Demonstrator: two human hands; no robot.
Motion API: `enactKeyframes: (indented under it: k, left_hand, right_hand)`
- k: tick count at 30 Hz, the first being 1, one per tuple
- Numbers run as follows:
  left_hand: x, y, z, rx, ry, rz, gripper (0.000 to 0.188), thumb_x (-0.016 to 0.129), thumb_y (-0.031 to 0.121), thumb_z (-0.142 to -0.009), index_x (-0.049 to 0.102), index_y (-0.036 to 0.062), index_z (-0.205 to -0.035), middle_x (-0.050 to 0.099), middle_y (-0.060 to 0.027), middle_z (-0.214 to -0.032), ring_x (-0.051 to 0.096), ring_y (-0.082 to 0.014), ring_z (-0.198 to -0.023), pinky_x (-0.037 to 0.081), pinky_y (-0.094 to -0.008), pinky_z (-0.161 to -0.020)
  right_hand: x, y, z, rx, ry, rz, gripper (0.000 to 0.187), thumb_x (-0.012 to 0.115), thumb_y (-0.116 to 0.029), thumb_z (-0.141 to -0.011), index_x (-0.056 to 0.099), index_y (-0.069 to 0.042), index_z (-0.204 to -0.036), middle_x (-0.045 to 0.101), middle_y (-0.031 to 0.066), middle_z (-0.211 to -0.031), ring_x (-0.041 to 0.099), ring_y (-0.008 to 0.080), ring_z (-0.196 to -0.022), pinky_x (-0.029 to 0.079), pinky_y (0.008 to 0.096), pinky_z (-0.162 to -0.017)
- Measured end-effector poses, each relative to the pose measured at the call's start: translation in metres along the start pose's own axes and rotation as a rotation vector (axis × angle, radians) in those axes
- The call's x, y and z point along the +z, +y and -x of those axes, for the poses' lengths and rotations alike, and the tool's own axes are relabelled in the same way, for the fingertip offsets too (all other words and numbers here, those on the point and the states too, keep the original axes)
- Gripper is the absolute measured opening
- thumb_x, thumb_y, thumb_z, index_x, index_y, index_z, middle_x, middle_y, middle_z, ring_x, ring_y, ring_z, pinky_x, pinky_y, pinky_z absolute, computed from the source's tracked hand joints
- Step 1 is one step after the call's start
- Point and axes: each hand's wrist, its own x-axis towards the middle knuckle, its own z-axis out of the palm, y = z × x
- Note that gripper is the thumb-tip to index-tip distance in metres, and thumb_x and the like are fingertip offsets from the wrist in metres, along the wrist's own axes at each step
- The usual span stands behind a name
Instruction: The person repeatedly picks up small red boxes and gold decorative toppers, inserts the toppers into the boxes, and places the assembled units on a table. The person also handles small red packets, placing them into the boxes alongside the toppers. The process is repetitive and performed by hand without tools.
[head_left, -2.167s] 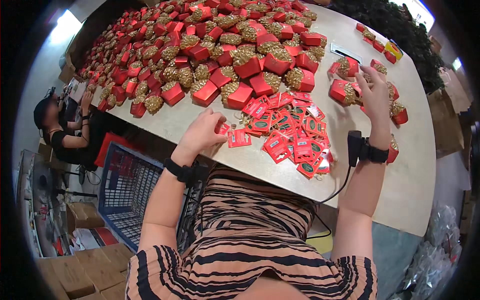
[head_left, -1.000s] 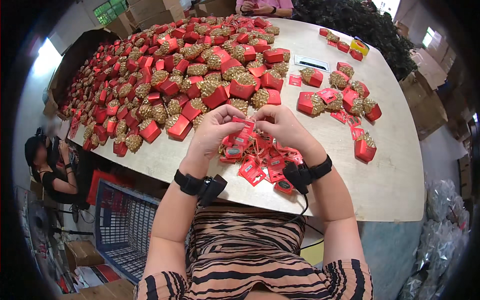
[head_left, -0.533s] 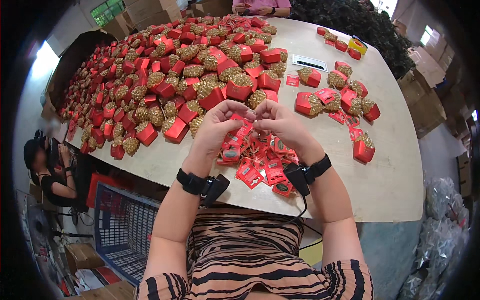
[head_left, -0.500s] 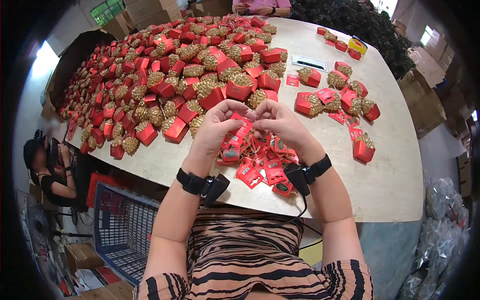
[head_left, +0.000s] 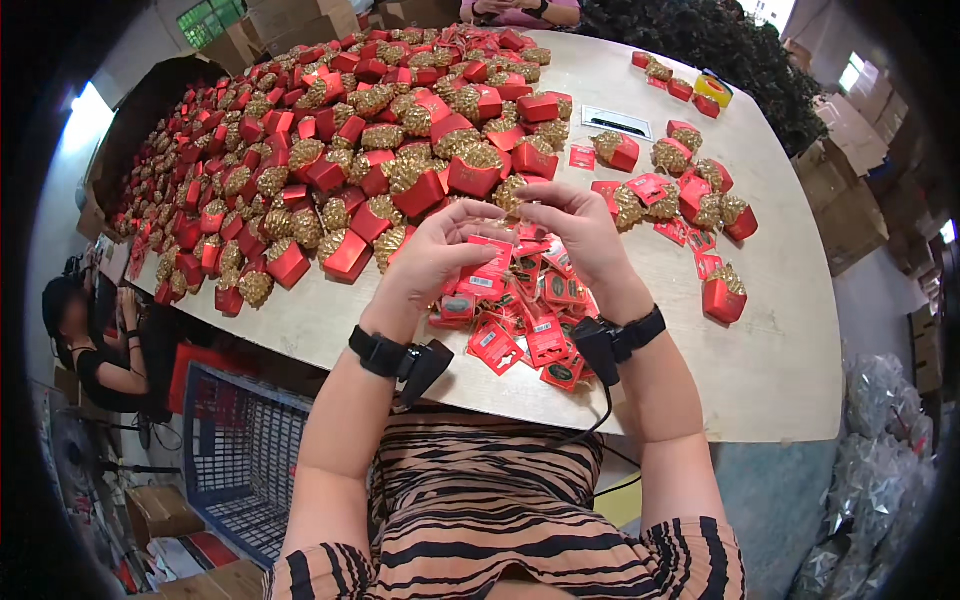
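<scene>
My left hand [head_left: 440, 255] is closed on a red hang tag [head_left: 489, 268] with a white printed label. Close beside it, my right hand [head_left: 580, 232] has its thumb and fingers curled together at the tips; whatever is between them is too small to make out. Under both hands lies a loose pile of red tags [head_left: 545, 338] with thin gold strings. Just beyond my fingertips begins a big heap of ornaments, gold glittery pine-cone shapes in red boxy holders [head_left: 474, 174].
Several more ornaments [head_left: 725, 295] lie on the right of the pale table [head_left: 770, 385], near a tape roll [head_left: 713, 89] and a white-framed dark slot [head_left: 617, 122]. A blue crate [head_left: 245, 460] stands at lower left. One person [head_left: 110, 350] is at left, another [head_left: 520, 12] across the table.
My hands have drawn apart at the fingertips, the right one lifting slightly up and right. The red tag stays in my left hand and is turned more upright.
</scene>
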Motion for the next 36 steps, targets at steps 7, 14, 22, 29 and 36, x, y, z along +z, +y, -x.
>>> enactKeyframes:
  k: [7,14,22,29,36]
  left_hand:
    - [0.008,-0.013,-0.009,-0.095,0.016,0.043,0.045,0.064,-0.001,-0.075,0.047,0.0002,-0.116,0.062,-0.0113,-0.101,0.063,-0.0143,-0.087,0.051,-0.0243,-0.075]
    - [0.021,-0.029,-0.008,-0.065,0.045,-0.013,0.046,0.070,-0.001,-0.071,0.052,-0.0018,-0.114,0.062,-0.0105,-0.104,0.064,-0.0145,-0.086,0.053,-0.0263,-0.073]
    - [0.012,-0.029,-0.016,0.010,0.049,-0.384,0.026,0.067,0.002,-0.076,0.057,-0.0028,-0.101,0.064,-0.0073,-0.083,0.061,-0.0118,-0.071,0.049,-0.0247,-0.064]
    - [0.030,-0.021,-0.021,0.303,0.279,-0.794,0.022,0.068,0.013,-0.079,0.060,-0.0019,-0.093,0.064,-0.0059,-0.084,0.059,-0.0112,-0.072,0.047,-0.0242,-0.066]
    - [0.055,0.006,-0.033,0.286,0.262,-0.491,0.020,0.064,0.015,-0.083,0.064,-0.0049,-0.087,0.065,-0.0064,-0.078,0.058,-0.0088,-0.071,0.046,-0.0235,-0.066]
  right_hand:
    - [0.013,0.018,0.002,-0.138,0.208,-0.045,0.021,0.063,-0.003,-0.079,0.057,0.002,-0.099,0.062,0.0070,-0.085,0.061,0.0111,-0.075,0.050,0.0232,-0.061]
    - [0.019,0.016,0.002,-0.202,0.378,-0.311,0.022,0.060,0.001,-0.081,0.047,0.002,-0.098,0.058,0.0101,-0.080,0.064,0.0179,-0.067,0.052,0.0237,-0.050]
    - [-0.004,-0.008,-0.004,-0.371,0.421,-0.110,0.028,0.064,0.001,-0.079,0.046,0.001,-0.101,0.058,0.0097,-0.080,0.059,0.0118,-0.059,0.046,0.0202,-0.045]
    - [-0.019,-0.046,0.005,-0.321,0.261,0.271,0.033,0.063,0.002,-0.077,0.050,-0.001,-0.108,0.061,0.0082,-0.078,0.058,0.0112,-0.063,0.047,0.0233,-0.054]
    - [0.001,-0.032,0.013,-0.751,0.080,1.053,0.054,0.058,0.003,-0.073,0.049,-0.008,-0.124,0.063,0.0126,-0.086,0.061,0.0262,-0.070,0.050,0.0353,-0.061]
